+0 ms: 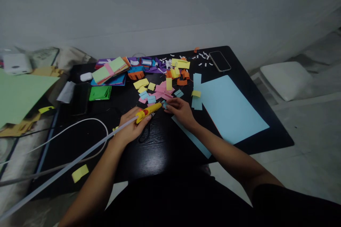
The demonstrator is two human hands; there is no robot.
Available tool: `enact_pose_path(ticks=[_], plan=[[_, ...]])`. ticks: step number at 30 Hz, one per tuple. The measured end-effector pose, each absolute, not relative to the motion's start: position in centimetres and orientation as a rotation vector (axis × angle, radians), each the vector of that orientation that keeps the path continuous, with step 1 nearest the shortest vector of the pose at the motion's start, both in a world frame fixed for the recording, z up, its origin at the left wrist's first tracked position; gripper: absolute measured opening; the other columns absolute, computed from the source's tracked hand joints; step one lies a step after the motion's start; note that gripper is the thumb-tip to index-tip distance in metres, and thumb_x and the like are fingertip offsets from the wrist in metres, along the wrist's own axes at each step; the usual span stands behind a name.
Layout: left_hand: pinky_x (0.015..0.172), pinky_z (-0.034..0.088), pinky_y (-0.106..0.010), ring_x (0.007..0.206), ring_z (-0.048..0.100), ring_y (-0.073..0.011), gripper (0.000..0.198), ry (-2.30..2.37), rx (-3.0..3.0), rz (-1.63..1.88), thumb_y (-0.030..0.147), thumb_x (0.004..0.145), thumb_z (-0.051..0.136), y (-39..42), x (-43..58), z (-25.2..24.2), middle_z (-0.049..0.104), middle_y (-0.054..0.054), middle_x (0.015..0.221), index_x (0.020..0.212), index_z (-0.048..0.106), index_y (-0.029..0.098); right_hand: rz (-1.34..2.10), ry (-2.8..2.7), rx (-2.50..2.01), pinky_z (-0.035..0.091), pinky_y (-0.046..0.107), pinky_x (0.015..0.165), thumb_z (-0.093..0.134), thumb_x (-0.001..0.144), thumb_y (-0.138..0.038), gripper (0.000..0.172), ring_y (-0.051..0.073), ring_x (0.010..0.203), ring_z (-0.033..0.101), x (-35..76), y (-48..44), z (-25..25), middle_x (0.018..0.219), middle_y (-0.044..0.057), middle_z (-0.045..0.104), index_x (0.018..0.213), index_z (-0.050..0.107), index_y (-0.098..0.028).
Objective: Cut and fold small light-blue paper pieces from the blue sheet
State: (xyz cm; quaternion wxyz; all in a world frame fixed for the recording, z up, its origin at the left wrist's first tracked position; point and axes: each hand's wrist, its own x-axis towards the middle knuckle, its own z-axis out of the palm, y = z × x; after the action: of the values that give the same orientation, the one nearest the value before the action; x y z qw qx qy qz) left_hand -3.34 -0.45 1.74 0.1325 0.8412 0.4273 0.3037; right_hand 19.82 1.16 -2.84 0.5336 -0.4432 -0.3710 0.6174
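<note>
While the left hand [130,127] has its fingers wrapped round a yellow glue gun [146,112], the right hand [182,111] pinches a small blue paper piece [164,105] just beside its tip. Near side of gun: bare black tabletop [151,158], open to the front edge; far side: crowded paper scraps [160,94]; right, well apart: one large blue sheet [233,110].

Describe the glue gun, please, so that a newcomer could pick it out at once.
Over the black table, find the left hand, just nearer than the heap of coloured paper pieces. It grips the glue gun, a yellow tool with a long pale rod trailing from its back, unlike the flat yellow paper pieces close by.
</note>
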Motion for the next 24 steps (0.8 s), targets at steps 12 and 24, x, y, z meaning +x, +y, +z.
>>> enact_pose_path(ticks=[12, 24], plan=[[0.068, 0.048, -0.029, 0.073, 0.059, -0.0163, 0.024, 1.282, 2.416, 0.817, 0.034, 0.1, 0.055, -0.51, -3.15, 1.72, 0.058, -0.002, 0.079, 0.083, 0.06, 0.019, 1.378, -0.973, -1.07, 0.067, 0.041, 0.083, 0.087, 0.071, -0.041, 0.035, 0.02, 0.087, 0.075, 19.58, 0.9, -3.04, 0.088, 0.002, 0.073, 0.093, 0.067, -0.021], [0.067, 0.049, -0.028, 0.073, 0.058, -0.0159, 0.021, 1.264, 2.42, 0.841, 0.033, 0.1, 0.057, -0.48, -2.97, 1.72, 0.059, -0.002, 0.079, 0.084, 0.061, 0.019, 1.446, -0.933, -1.045, 0.063, 0.046, 0.097, 0.089, 0.068, -0.037, 0.036, 0.023, 0.098, 0.075, 19.72, 1.13, -3.08, 0.096, 0.004, 0.076, 0.094, 0.072, -0.02]])
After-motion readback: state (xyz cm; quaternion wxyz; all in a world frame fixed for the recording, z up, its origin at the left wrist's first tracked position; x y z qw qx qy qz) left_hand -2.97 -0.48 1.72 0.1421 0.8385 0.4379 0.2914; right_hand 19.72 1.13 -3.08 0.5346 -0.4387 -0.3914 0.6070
